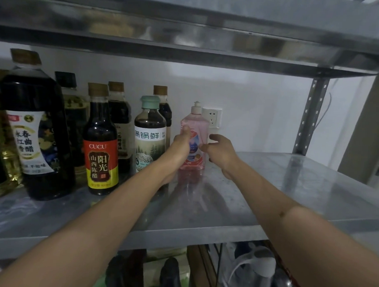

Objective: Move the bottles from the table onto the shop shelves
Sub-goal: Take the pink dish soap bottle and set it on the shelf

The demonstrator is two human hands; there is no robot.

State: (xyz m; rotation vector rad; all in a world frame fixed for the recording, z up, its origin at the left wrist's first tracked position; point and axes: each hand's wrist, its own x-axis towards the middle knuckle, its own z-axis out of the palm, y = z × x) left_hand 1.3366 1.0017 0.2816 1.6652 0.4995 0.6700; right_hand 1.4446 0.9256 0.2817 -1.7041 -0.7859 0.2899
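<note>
- The step in hand looks like setting the pink bottle down on the metal shelf. It stands upright there, near the back wall, just right of the bottle with the pale green cap.
- The left hand is on the left side of the pink bottle. Its thumb lies up along the bottle, and its grip looks closed around it.
- The right hand is on the right side. Its fingers are curled loosely and spread a little. One fingertip seems to touch the label, but this grip is not closed on the bottle.
- Both arms reach far forward, deep into the shelf, almost straight.
- Next, I think the hands need to let go gently, so the bottle does not tip. Then they pull back without bumping the dark bottles on the left, like the red-label bottle.
- There is room on the right side of the shelf for more bottles. The worktop cannot be seen here.
</note>
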